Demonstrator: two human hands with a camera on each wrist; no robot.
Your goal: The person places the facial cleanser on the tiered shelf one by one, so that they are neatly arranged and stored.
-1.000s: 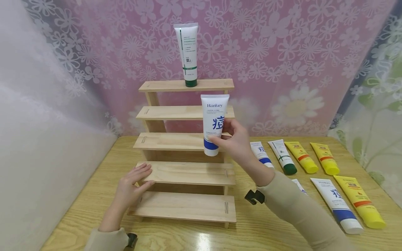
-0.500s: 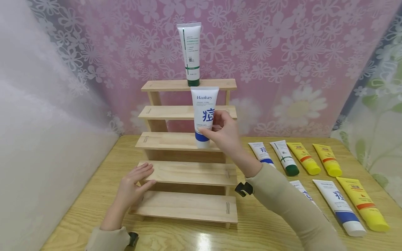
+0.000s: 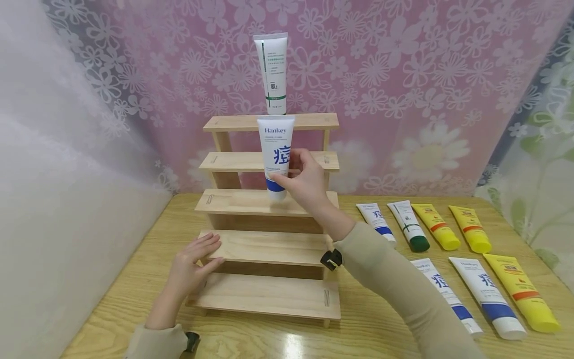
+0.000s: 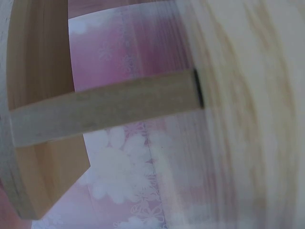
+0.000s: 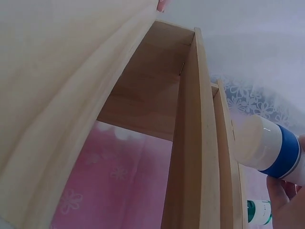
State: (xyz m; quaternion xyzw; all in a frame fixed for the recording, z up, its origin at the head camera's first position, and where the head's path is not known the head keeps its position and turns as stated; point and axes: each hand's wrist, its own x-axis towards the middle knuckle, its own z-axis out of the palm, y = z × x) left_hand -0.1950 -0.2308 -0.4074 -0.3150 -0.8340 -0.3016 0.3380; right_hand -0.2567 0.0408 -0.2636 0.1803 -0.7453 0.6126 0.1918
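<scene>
My right hand [image 3: 309, 180] pinches a white squeeze tube [image 3: 274, 139] with blue lettering and a blue band, between thumb and fingers. The tube is upright, cap down, in front of the upper tiers of a stepped wooden display rack [image 3: 269, 294]. In the right wrist view, the white cap [image 5: 255, 143] shows beside the shelf edges. My left hand [image 3: 194, 259] rests on the left end of the second tier from the bottom, fingers on top and thumb near the front edge. On the top tier stands a white-and-green tube [image 3: 273, 75], its green cap hidden behind the held tube.
Several tubes lie in two rows on the wooden table [image 3: 358, 319] at right: yellow tubes [image 3: 522, 294], white-and-blue tubes [image 3: 489, 299] and a white-and-green tube [image 3: 408, 227]. A pale wall [image 3: 80, 199] stands at left, and a pink floral curtain [image 3: 381, 99] hangs behind the rack.
My right hand has carried the white-and-blue tube left and up, from the rack's right side toward its middle. The left hand has stayed on the same tier.
</scene>
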